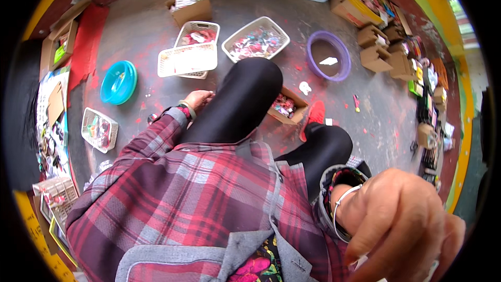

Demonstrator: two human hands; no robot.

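Observation:
My left hand (199, 100) is beside my raised left knee, with a bracelet and a plaid cuff at the wrist. The thigh covers part of its fingers, so anything in them is hidden. My right hand (404, 222) is lifted close to the camera at the lower right, a bangle (342, 198) round its wrist. Its fingers bend downward and their tips are blurred or hidden. Near my legs lies an open cardboard box (284, 116) of small red and coloured pieces. Beyond the left knee stand a white basket (286, 42) of shiny scraps and a second white basket (188, 68).
A purple tub (311, 64) stands ahead to the right, teal basins (104, 83) to the left. A smaller white basket (111, 143) sits nearer on the left. Cardboard boxes (373, 60) line the right wall; another box (192, 15) is far ahead. Scraps dot the floor.

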